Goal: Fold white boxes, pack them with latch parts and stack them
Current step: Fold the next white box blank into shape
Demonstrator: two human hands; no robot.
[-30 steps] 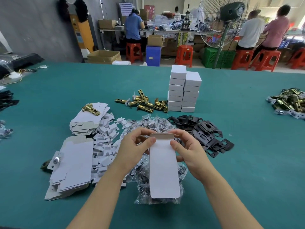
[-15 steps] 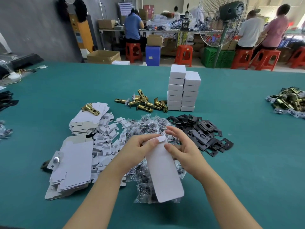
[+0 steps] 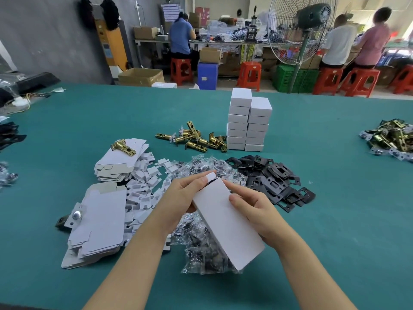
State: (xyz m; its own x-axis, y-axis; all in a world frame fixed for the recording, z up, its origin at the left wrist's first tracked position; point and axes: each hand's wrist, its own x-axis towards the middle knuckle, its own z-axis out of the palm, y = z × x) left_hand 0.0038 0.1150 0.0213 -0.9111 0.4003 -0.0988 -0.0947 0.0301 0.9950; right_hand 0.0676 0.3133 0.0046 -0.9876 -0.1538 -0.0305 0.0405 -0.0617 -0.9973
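Observation:
Both my hands hold one long white box (image 3: 225,222) above the green table (image 3: 335,220), its far end tilted left. My left hand (image 3: 185,195) grips the far end, thumb on the small end flap. My right hand (image 3: 257,211) grips the box's right side, index finger lying along its top edge. Flat white box blanks (image 3: 98,222) lie in piles at the left, a second pile (image 3: 120,162) carrying a brass latch (image 3: 124,147). Brass latch bolts (image 3: 194,139) lie beside two stacks of finished white boxes (image 3: 248,121). Black plates (image 3: 274,180) sit at the right.
Clear bags of small parts (image 3: 201,249) lie under the box. Small white card inserts (image 3: 145,182) are scattered at centre left. More latch parts (image 3: 391,137) are heaped at the far right. Beyond the table stand a fan (image 3: 301,30), red stools and seated people.
The flat-looking white box has turned in my hands: its far end swung left and it now shows a side wall. My left thumb moved onto the end flap.

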